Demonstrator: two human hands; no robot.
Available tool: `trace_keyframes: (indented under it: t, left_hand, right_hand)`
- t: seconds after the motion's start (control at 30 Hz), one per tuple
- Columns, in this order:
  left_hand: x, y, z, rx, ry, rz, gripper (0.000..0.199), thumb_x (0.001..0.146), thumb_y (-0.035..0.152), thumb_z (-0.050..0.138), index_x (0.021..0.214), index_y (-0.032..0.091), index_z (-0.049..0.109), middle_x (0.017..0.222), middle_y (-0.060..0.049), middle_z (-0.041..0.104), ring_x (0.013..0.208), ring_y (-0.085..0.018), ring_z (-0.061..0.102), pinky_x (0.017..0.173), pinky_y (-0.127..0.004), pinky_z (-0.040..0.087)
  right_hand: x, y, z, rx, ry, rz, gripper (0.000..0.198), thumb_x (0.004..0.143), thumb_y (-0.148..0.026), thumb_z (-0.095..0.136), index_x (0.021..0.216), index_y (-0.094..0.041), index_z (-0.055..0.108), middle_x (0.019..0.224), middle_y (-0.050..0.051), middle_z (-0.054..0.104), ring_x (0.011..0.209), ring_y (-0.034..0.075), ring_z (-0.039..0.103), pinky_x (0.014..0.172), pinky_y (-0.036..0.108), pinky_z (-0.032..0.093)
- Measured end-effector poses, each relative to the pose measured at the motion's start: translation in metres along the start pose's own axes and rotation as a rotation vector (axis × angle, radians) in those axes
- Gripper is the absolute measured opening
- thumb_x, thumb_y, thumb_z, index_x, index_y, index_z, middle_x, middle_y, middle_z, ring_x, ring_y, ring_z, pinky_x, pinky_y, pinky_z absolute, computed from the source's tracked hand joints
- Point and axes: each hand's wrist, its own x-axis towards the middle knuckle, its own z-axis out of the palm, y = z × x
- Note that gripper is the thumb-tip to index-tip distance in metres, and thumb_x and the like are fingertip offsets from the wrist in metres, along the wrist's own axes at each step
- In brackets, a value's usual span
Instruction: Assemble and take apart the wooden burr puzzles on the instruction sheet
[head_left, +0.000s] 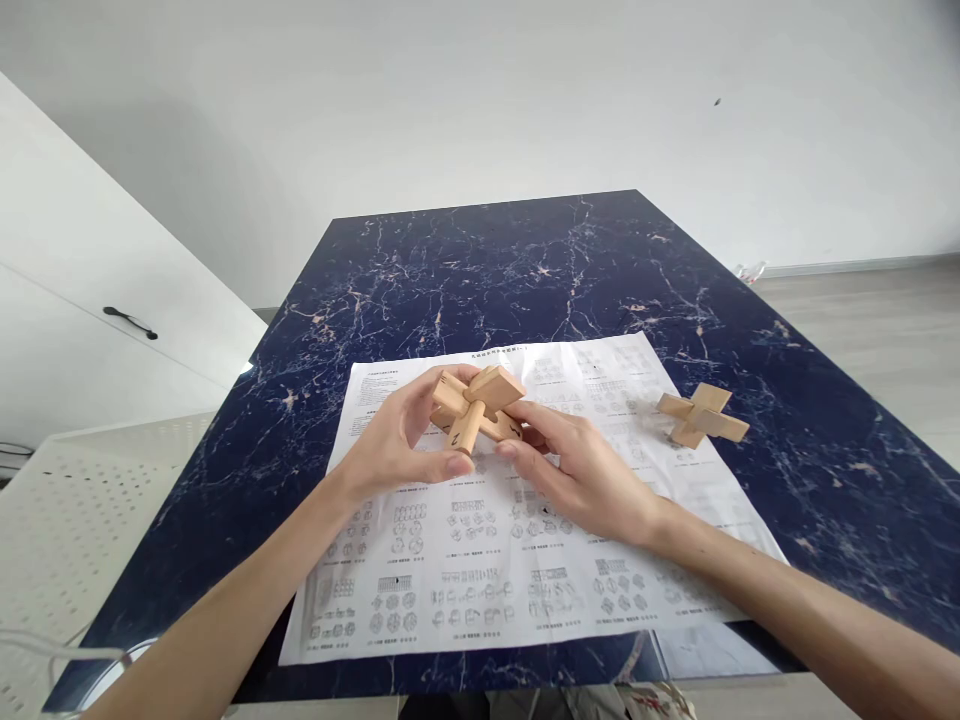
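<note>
A wooden burr puzzle (478, 408) of interlocking sticks is held above the paper, between both hands. Dark marks like numbers show on some of its stick ends. My left hand (397, 430) grips it from the left, thumb along the near side. From the right, my right hand (581, 465) pinches the end of one marked stick between thumb and fingers; part of those fingers is hidden behind the wood. Under the hands lies a printed instruction sheet (469, 560) covered in small diagrams. On the sheet's right edge rests a second wooden puzzle (703, 415), cross-shaped.
The dark blue marbled table (487, 270) reaches back towards a pale wall (480, 110). At the left stand a white cabinet with a black handle (130, 322) and a white perforated chair (97, 500). A cable (60, 648) runs near the table's front left corner.
</note>
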Motion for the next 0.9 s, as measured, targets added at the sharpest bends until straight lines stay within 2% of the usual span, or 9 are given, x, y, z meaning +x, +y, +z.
trace_keyframes:
  t: [0.2, 0.3, 0.53, 0.67, 0.8, 0.9]
  left_hand:
    - [-0.003, -0.006, 0.004, 0.023, -0.035, -0.026, 0.084, 0.071, 0.047, 0.097, 0.146, 0.037, 0.059, 0.142, -0.008, 0.067, 0.131, -0.036, 0.065, 0.111, -0.057, 0.053]
    - [-0.003, -0.007, 0.003, 0.007, -0.049, -0.007, 0.086, 0.07, 0.042, 0.098, 0.147, 0.039, 0.058, 0.143, -0.008, 0.066, 0.134, -0.037, 0.063, 0.112, -0.058, 0.052]
    - [-0.004, 0.002, -0.002, 0.191, -0.104, 0.027, 0.107, 0.062, 0.03, 0.103, 0.154, 0.042, 0.051, 0.149, -0.008, 0.063, 0.136, -0.037, 0.061, 0.114, -0.056, 0.052]
    - [-0.004, 0.005, -0.001, 0.301, -0.072, 0.052, 0.104, 0.062, 0.031, 0.103, 0.153, 0.041, 0.053, 0.15, -0.007, 0.062, 0.133, -0.035, 0.062, 0.112, -0.053, 0.054]
    - [-0.005, 0.006, 0.002, 0.385, -0.034, 0.078, 0.096, 0.067, 0.031, 0.099, 0.151, 0.037, 0.052, 0.151, -0.009, 0.06, 0.13, -0.034, 0.063, 0.107, -0.049, 0.056]
    - [-0.004, 0.007, 0.006, 0.446, 0.012, 0.133, 0.091, 0.068, 0.027, 0.096, 0.148, 0.034, 0.055, 0.147, -0.01, 0.063, 0.122, -0.032, 0.066, 0.1, -0.045, 0.058]
  right_hand:
    - [-0.003, 0.004, 0.003, -0.025, -0.007, 0.022, 0.017, 0.108, -0.034, 0.051, 0.111, -0.019, 0.059, 0.074, -0.003, 0.059, 0.059, 0.014, 0.051, 0.055, 0.029, 0.038]
    - [-0.002, 0.006, -0.001, -0.026, -0.021, 0.031, 0.016, 0.108, -0.035, 0.054, 0.112, -0.02, 0.058, 0.078, -0.001, 0.063, 0.062, 0.015, 0.056, 0.055, 0.029, 0.041]
    - [-0.002, 0.004, -0.012, -0.096, -0.085, -0.097, 0.028, 0.11, -0.031, 0.053, 0.135, -0.019, 0.058, 0.092, 0.004, 0.07, 0.069, 0.017, 0.061, 0.063, 0.03, 0.049]
    - [-0.004, 0.005, -0.012, -0.079, -0.062, -0.079, 0.029, 0.109, -0.031, 0.056, 0.135, -0.019, 0.057, 0.093, 0.004, 0.072, 0.07, 0.016, 0.062, 0.063, 0.03, 0.052]
    - [-0.008, 0.007, -0.007, -0.047, 0.021, -0.059, 0.034, 0.107, -0.032, 0.059, 0.139, -0.022, 0.051, 0.1, 0.005, 0.074, 0.073, 0.017, 0.068, 0.064, 0.03, 0.055]
    - [-0.009, 0.007, -0.005, -0.152, 0.085, -0.086, 0.036, 0.104, -0.034, 0.066, 0.135, -0.024, 0.05, 0.1, 0.005, 0.073, 0.071, 0.017, 0.068, 0.06, 0.029, 0.054]
